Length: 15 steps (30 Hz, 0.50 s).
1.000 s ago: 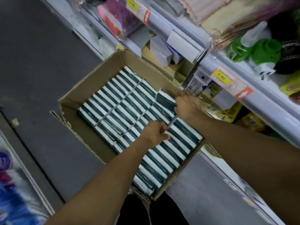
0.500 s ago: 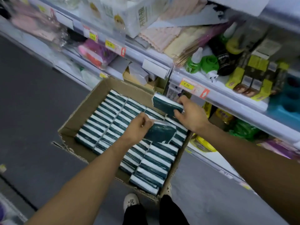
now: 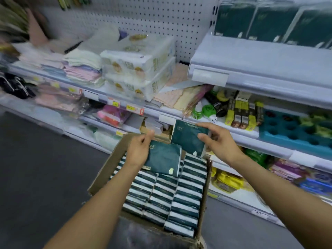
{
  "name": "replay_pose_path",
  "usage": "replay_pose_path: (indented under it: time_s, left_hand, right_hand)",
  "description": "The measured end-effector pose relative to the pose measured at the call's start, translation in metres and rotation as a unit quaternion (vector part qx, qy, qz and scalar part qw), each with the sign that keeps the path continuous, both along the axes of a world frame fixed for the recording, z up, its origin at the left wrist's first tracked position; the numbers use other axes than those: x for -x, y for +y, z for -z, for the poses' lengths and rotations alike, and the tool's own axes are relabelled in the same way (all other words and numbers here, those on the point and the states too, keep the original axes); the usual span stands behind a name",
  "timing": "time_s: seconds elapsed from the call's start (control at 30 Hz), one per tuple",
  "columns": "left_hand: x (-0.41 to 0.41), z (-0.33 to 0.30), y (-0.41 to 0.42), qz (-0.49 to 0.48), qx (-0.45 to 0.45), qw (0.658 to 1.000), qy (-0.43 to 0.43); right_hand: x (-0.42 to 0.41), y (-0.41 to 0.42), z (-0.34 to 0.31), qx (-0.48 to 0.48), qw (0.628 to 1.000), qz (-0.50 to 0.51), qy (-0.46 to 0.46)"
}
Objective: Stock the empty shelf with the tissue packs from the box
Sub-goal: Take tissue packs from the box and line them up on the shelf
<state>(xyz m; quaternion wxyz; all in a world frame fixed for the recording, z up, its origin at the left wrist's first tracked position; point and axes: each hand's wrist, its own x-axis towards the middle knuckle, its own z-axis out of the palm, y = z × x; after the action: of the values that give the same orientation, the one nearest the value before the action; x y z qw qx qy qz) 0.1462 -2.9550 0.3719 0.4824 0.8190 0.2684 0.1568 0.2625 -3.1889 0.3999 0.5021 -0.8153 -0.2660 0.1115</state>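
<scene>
A cardboard box (image 3: 106, 169) stands on the floor below me, filled with rows of several dark green tissue packs (image 3: 185, 200). My left hand (image 3: 138, 150) grips one green tissue pack (image 3: 164, 159) by its left end, lifted above the box. My right hand (image 3: 217, 141) holds a second green pack (image 3: 186, 137) a little higher, thumb on its face and fingers over its top edge. At the upper right a pale shelf (image 3: 260, 69) has bare surface in front, with larger green tissue packs (image 3: 273, 22) standing at its back.
Shelves run from left to right in front of me: white tissue bundles (image 3: 136, 69), folded cloths (image 3: 82, 69), bottles and small boxes (image 3: 240, 112), a teal tray (image 3: 291, 130). Dark floor (image 3: 45, 168) lies on the left of the box.
Both hands have pulled a pack out of the box and lifted it. My view has swung upward from the box to the shelves.
</scene>
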Motion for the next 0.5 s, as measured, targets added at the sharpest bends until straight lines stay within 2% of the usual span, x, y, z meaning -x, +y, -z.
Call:
replay_pose_path:
  time_s: [0.23,0.37,0.5]
  left_hand:
    - [-0.019,-0.071,0.008,-0.009,-0.019,0.998,-0.051]
    - [-0.04,-0.101,0.007,0.044,-0.025,0.995,-0.081]
    - [-0.072,-0.128,0.003,0.064,0.032,0.99,-0.124]
  right_hand:
    - [0.007,-0.006,-0.073,-0.038,0.996,0.043,-0.066]
    - [-0.006,-0.015,-0.117,-0.072,0.992,0.055,-0.091]
    - [-0.04,-0.025,-0.16,-0.113,0.978,0.087,-0.15]
